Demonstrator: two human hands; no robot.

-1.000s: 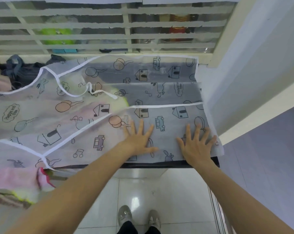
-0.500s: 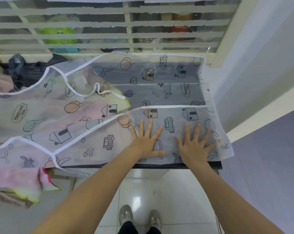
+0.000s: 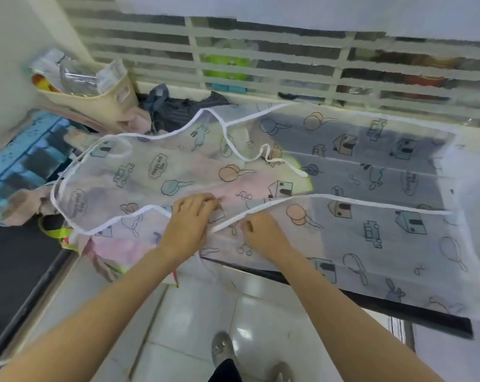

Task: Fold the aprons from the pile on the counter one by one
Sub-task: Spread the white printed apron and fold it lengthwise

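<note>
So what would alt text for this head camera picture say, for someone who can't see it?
Seen from above, a person's left hand and right hand rest with curled fingers on a sheer cartoon-printed apron with white trim, spread across a dark counter. More fabric lies heaped under it at the left, below a slatted window.

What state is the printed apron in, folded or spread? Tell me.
Partly folded. The printed apron lies along the counter, its near edge turned over itself, both hands, left hand and right hand, at that white-trimmed edge.

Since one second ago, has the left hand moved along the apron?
Yes. The left hand went left along the apron, away from the counter's right end, and now sits curled beside the right hand near the white-trimmed edge.
</note>
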